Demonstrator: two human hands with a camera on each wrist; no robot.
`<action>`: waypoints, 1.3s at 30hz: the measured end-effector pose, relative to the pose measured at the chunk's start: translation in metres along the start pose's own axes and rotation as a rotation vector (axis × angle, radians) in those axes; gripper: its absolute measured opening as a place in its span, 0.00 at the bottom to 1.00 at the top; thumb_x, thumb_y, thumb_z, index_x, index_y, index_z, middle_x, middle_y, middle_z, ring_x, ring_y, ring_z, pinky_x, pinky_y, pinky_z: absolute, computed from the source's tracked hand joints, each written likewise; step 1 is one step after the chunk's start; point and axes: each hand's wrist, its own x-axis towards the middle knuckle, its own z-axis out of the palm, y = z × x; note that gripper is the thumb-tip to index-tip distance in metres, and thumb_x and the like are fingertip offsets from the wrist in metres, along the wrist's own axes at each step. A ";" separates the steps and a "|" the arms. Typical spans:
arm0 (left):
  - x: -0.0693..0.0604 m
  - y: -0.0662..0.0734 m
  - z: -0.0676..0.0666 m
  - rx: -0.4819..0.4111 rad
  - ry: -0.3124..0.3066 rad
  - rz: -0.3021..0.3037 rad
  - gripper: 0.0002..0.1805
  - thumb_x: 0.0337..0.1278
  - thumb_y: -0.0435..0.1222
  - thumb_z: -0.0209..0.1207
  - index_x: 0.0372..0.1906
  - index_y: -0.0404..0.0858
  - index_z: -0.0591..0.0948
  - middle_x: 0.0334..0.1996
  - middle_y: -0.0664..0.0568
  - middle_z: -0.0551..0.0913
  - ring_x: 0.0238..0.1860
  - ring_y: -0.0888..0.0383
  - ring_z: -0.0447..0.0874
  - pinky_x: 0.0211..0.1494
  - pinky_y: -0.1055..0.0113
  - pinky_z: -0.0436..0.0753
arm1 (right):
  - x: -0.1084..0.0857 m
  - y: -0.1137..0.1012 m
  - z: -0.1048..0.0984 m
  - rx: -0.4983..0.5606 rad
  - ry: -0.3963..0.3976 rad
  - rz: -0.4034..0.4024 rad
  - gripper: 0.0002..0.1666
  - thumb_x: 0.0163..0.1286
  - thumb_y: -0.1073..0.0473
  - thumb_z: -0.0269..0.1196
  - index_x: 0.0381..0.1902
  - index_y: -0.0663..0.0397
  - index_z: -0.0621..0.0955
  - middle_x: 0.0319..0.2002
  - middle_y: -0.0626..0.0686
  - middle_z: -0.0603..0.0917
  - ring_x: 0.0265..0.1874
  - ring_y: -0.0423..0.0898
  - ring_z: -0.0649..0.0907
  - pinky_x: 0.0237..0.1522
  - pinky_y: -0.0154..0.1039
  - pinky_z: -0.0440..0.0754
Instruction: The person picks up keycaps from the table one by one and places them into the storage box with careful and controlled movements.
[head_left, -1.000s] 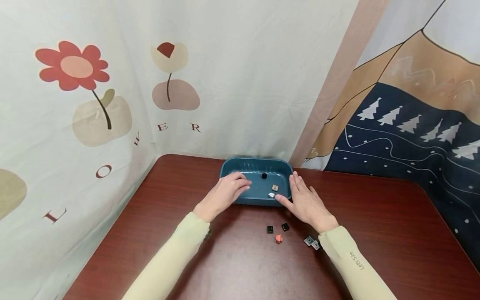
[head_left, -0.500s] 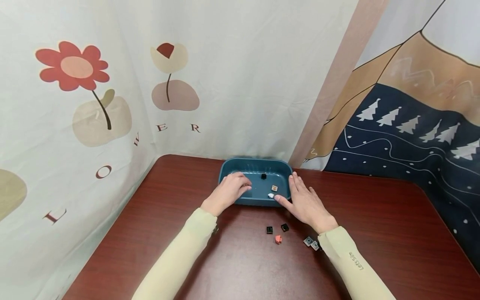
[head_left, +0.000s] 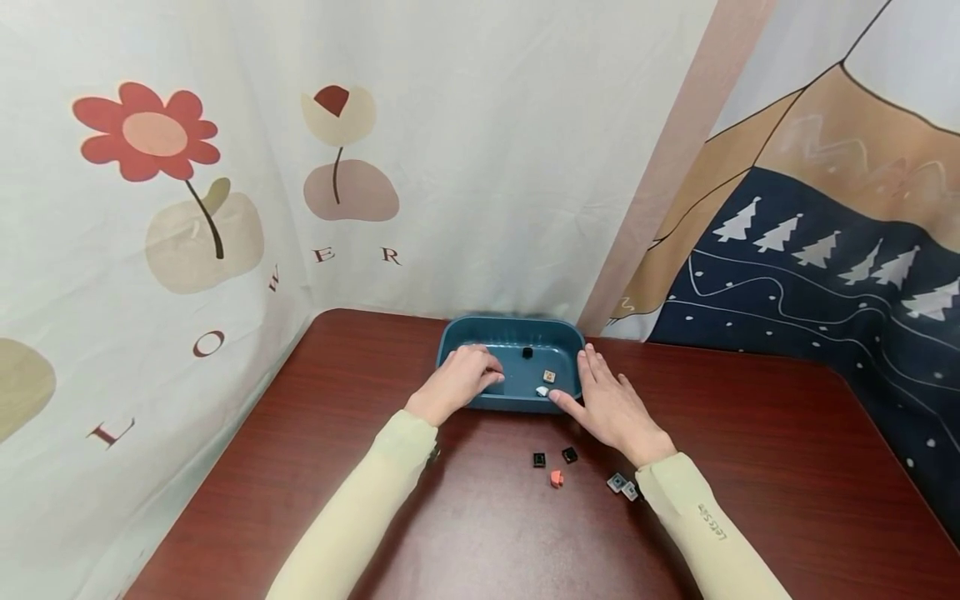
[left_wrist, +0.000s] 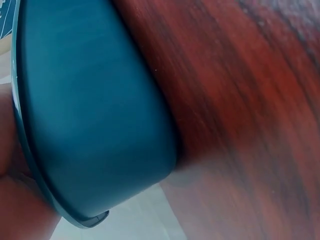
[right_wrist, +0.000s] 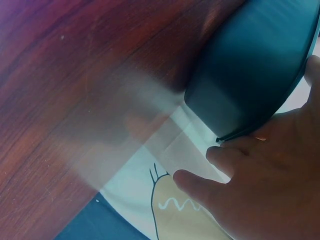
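A blue rectangular plastic tray (head_left: 517,404) stands at the far side of the table. My left hand (head_left: 461,379) is over its left end, fingers loosely bent above the inside, with nothing visible in them. In the left wrist view the tray wall (left_wrist: 95,110) hides most of that hand. My right hand (head_left: 611,408) rests along the tray's right rim with fingers straight and its thumb on the front corner. Inside lie a small black piece (head_left: 528,352), a tan square piece with a marking (head_left: 549,377) and a white piece (head_left: 542,391) close to the right thumb.
In front of the tray lie two small black square pieces (head_left: 539,460) and a coral-coloured piece (head_left: 557,479). Two greyish square pieces (head_left: 617,483) sit beside the right sleeve (head_left: 697,517). Printed curtains (head_left: 480,167) hang behind the reddish-brown table (head_left: 360,367).
My left wrist and forearm have shifted slightly right, while the fingers stay over the tray's left end. The right hand and the small pieces stay where they were.
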 end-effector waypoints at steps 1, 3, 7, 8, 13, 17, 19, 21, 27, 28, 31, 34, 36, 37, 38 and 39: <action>0.000 0.000 0.000 0.003 -0.001 -0.007 0.09 0.68 0.36 0.67 0.46 0.37 0.91 0.43 0.50 0.88 0.47 0.52 0.86 0.52 0.57 0.84 | 0.000 0.000 0.000 0.000 0.000 0.000 0.62 0.74 0.22 0.48 0.82 0.67 0.50 0.83 0.64 0.46 0.81 0.63 0.51 0.73 0.70 0.55; -0.001 0.000 0.000 0.006 0.004 -0.016 0.09 0.69 0.37 0.67 0.47 0.38 0.91 0.44 0.49 0.88 0.49 0.52 0.86 0.53 0.56 0.84 | -0.001 -0.001 0.000 0.000 -0.001 0.001 0.62 0.74 0.22 0.48 0.82 0.67 0.50 0.83 0.64 0.46 0.81 0.63 0.51 0.73 0.70 0.55; -0.004 -0.001 0.001 0.020 0.060 -0.005 0.11 0.70 0.38 0.66 0.50 0.37 0.90 0.47 0.49 0.87 0.50 0.52 0.85 0.54 0.56 0.84 | -0.001 0.000 0.000 0.000 -0.003 0.003 0.61 0.75 0.24 0.49 0.82 0.67 0.50 0.83 0.64 0.45 0.81 0.63 0.51 0.73 0.70 0.55; -0.006 -0.001 0.001 0.027 0.082 0.002 0.11 0.70 0.38 0.66 0.50 0.37 0.90 0.47 0.49 0.87 0.50 0.52 0.85 0.54 0.57 0.84 | 0.000 0.000 0.000 0.000 -0.003 0.004 0.61 0.75 0.24 0.49 0.82 0.67 0.50 0.83 0.63 0.45 0.81 0.63 0.51 0.73 0.70 0.55; -0.016 -0.007 -0.002 0.086 0.225 0.039 0.12 0.70 0.39 0.65 0.53 0.40 0.89 0.52 0.48 0.85 0.53 0.50 0.83 0.57 0.56 0.83 | 0.000 0.000 -0.001 -0.003 0.003 0.002 0.61 0.75 0.24 0.49 0.82 0.67 0.50 0.83 0.64 0.46 0.81 0.63 0.52 0.73 0.69 0.55; -0.024 -0.011 -0.007 0.094 0.296 0.041 0.18 0.72 0.43 0.64 0.58 0.39 0.87 0.61 0.45 0.81 0.62 0.46 0.78 0.63 0.47 0.77 | -0.001 0.000 -0.001 -0.010 0.011 -0.003 0.62 0.75 0.23 0.47 0.82 0.68 0.50 0.83 0.64 0.46 0.81 0.63 0.52 0.73 0.69 0.56; -0.029 -0.013 -0.009 0.081 0.300 0.019 0.22 0.72 0.47 0.62 0.63 0.39 0.84 0.66 0.44 0.77 0.68 0.44 0.72 0.67 0.44 0.73 | -0.001 0.000 -0.001 -0.011 0.009 -0.002 0.62 0.75 0.23 0.47 0.82 0.68 0.49 0.83 0.64 0.46 0.81 0.62 0.52 0.74 0.69 0.55; -0.033 -0.014 -0.010 0.067 0.289 -0.011 0.28 0.72 0.50 0.61 0.67 0.38 0.80 0.71 0.43 0.72 0.73 0.43 0.67 0.72 0.42 0.68 | -0.002 -0.001 -0.001 -0.012 0.011 -0.002 0.62 0.75 0.22 0.47 0.82 0.68 0.49 0.83 0.64 0.46 0.81 0.62 0.52 0.73 0.69 0.56; -0.044 -0.021 -0.009 0.039 0.215 -0.126 0.43 0.69 0.59 0.59 0.78 0.37 0.67 0.80 0.43 0.58 0.81 0.41 0.52 0.77 0.37 0.56 | -0.001 -0.001 -0.001 -0.003 0.011 -0.002 0.62 0.75 0.23 0.47 0.82 0.68 0.49 0.83 0.64 0.45 0.81 0.62 0.52 0.73 0.69 0.55; -0.045 -0.022 -0.009 0.032 0.201 -0.150 0.44 0.69 0.60 0.59 0.79 0.38 0.65 0.81 0.43 0.56 0.81 0.41 0.49 0.78 0.37 0.54 | -0.001 -0.001 -0.001 -0.003 0.013 -0.003 0.62 0.75 0.23 0.47 0.82 0.68 0.50 0.83 0.64 0.46 0.81 0.62 0.52 0.73 0.69 0.56; -0.048 -0.024 -0.007 0.024 0.157 -0.215 0.49 0.68 0.63 0.58 0.82 0.40 0.58 0.83 0.45 0.51 0.83 0.43 0.45 0.77 0.35 0.52 | -0.001 -0.001 0.000 -0.005 0.013 -0.006 0.62 0.75 0.23 0.47 0.82 0.68 0.50 0.83 0.64 0.46 0.81 0.62 0.52 0.73 0.69 0.56; -0.049 -0.025 -0.006 0.015 0.129 -0.251 0.51 0.68 0.64 0.58 0.83 0.41 0.54 0.84 0.46 0.48 0.83 0.42 0.43 0.77 0.33 0.50 | -0.001 0.000 0.001 -0.006 0.012 -0.005 0.62 0.75 0.22 0.47 0.82 0.68 0.50 0.83 0.64 0.46 0.81 0.62 0.52 0.73 0.69 0.56; -0.050 -0.026 -0.005 0.016 0.116 -0.262 0.52 0.68 0.64 0.57 0.84 0.40 0.53 0.84 0.46 0.47 0.83 0.41 0.42 0.77 0.33 0.50 | -0.001 0.000 0.001 -0.006 0.012 -0.005 0.62 0.75 0.22 0.46 0.82 0.68 0.49 0.83 0.64 0.45 0.81 0.62 0.52 0.73 0.69 0.56; -0.050 -0.026 -0.006 0.016 0.108 -0.269 0.53 0.68 0.65 0.56 0.84 0.40 0.52 0.84 0.46 0.46 0.83 0.41 0.42 0.77 0.33 0.50 | -0.001 0.000 0.001 -0.007 0.013 -0.006 0.62 0.75 0.22 0.46 0.82 0.68 0.49 0.83 0.64 0.45 0.81 0.62 0.52 0.73 0.69 0.56; -0.050 -0.026 -0.006 0.018 0.100 -0.275 0.53 0.68 0.66 0.55 0.84 0.40 0.52 0.84 0.46 0.45 0.83 0.41 0.41 0.77 0.32 0.49 | -0.001 0.000 0.001 -0.007 0.012 -0.006 0.62 0.75 0.22 0.46 0.82 0.68 0.49 0.83 0.64 0.45 0.81 0.62 0.52 0.73 0.69 0.56; -0.050 -0.026 -0.006 0.025 0.094 -0.279 0.53 0.67 0.67 0.55 0.84 0.40 0.52 0.84 0.46 0.45 0.83 0.40 0.42 0.77 0.32 0.49 | 0.000 0.000 0.000 -0.006 0.012 -0.006 0.62 0.75 0.22 0.46 0.82 0.68 0.49 0.83 0.64 0.45 0.81 0.62 0.52 0.73 0.69 0.56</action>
